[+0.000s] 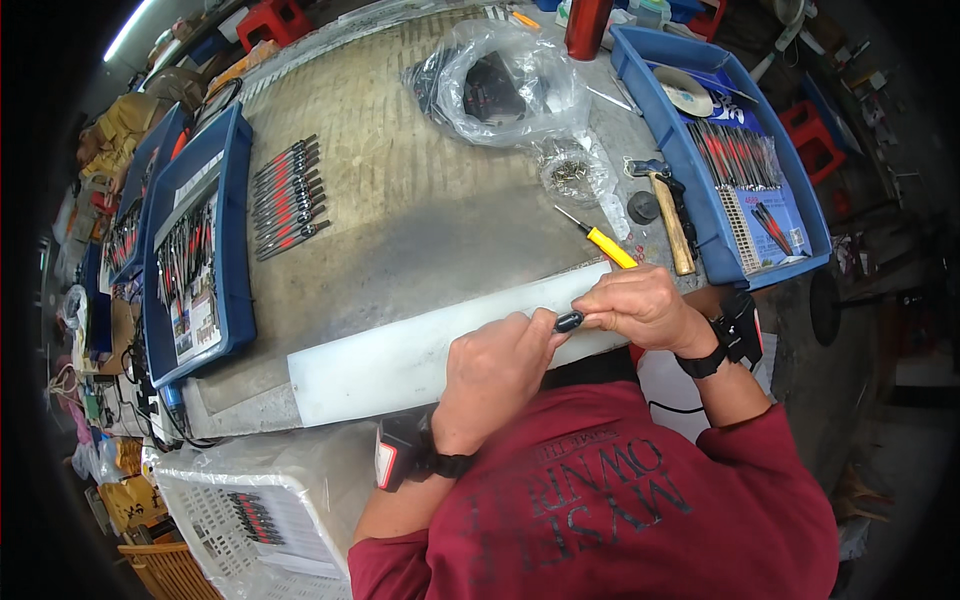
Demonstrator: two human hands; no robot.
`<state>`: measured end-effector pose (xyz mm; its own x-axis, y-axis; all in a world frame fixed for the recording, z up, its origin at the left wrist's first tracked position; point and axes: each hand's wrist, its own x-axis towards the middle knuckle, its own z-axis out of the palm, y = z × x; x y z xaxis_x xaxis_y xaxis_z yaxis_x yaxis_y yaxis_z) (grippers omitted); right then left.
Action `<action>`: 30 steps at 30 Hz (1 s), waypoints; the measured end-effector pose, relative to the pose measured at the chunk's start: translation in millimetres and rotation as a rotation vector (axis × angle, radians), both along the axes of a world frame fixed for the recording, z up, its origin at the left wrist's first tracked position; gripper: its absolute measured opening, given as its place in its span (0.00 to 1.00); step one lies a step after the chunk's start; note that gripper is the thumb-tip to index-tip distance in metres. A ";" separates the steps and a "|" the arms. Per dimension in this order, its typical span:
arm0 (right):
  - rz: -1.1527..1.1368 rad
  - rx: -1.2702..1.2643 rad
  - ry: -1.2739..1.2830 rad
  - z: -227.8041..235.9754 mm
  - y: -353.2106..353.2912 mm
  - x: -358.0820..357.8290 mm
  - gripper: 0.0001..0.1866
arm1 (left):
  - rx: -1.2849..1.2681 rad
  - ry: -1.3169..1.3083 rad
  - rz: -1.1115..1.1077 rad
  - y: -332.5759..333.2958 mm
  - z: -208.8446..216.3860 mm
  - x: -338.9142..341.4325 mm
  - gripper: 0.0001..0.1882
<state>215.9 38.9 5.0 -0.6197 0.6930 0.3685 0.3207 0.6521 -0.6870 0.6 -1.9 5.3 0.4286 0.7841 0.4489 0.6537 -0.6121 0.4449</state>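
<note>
In front of my chest I pinch a small black piece with a rounded end (568, 321) between both hands. My left hand (495, 368) closes on its near-left side, thumb and forefinger pressed together. My right hand (638, 308) grips its right side with curled fingers. Most of the piece is hidden in the fingers, so its full shape cannot be made out. Under the hands lies a long white board (390, 368) along the table's near edge. A screwdriver with a yellow handle (610, 247) lies just beyond my right hand.
Several red-and-black slim tools (288, 197) lie in a row on the table. Blue trays (238, 290) with similar tools flank it, another blue tray (790, 180) at right. A clear plastic bag (465, 120), a hammer (672, 215) and a white basket (190, 500) are around.
</note>
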 end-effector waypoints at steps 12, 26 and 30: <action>-0.089 0.050 0.050 -7.6 -4.5 -3.5 0.08 | 0.004 0.004 0.018 2.2 -2.1 0.4 0.10; -0.070 0.035 0.075 -9.3 1.3 -2.7 0.09 | 0.025 0.036 0.018 4.3 -3.8 1.6 0.10; -0.106 -0.063 0.078 -11.6 -1.4 -2.7 0.09 | 0.015 0.022 0.032 6.9 -7.9 3.5 0.10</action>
<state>213.2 37.5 -6.6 -0.5132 0.7761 0.3664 0.3291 0.5722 -0.7512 4.0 4.9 -2.6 0.4138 0.7905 0.4515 0.6826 -0.5976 0.4207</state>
